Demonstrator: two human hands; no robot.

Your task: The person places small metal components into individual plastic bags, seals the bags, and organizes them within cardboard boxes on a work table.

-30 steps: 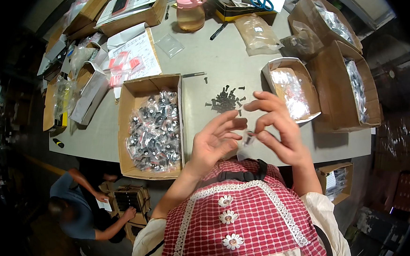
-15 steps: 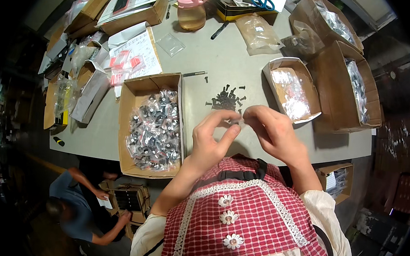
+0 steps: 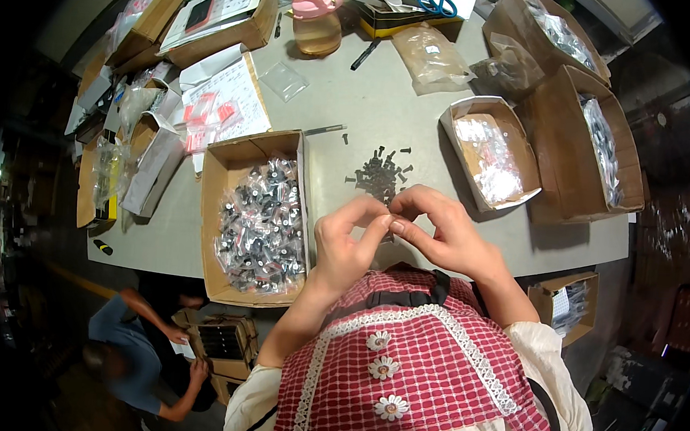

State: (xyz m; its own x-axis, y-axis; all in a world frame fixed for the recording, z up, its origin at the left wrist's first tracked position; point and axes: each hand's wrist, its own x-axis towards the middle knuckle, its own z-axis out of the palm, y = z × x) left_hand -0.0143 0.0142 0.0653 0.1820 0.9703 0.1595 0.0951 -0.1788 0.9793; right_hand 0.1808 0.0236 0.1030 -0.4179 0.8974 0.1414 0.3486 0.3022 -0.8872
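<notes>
My left hand (image 3: pixel 345 245) and my right hand (image 3: pixel 448 236) meet at the fingertips just above the near table edge. Together they pinch a small item (image 3: pixel 392 221), too small to identify. Just beyond the hands lies a loose pile of small black screws (image 3: pixel 379 175) on the grey table (image 3: pixel 384 99). Left of my left hand stands an open cardboard box (image 3: pixel 214 177) filled with small clear bags of dark parts (image 3: pixel 262 218). Right of the pile, a smaller open box (image 3: pixel 455 116) holds clear bags.
Larger cardboard boxes with bagged parts (image 3: pixel 595 136) line the right side. Papers (image 3: pixel 226 98), a pink-lidded jar (image 3: pixel 316 16), scissors (image 3: pixel 437 0) and more boxes sit at the back and left. Another person (image 3: pixel 135 349) crouches on the floor below the table.
My hands have come closer together and dropped toward my body; the spread fingers of a second ago now meet in a pinch.
</notes>
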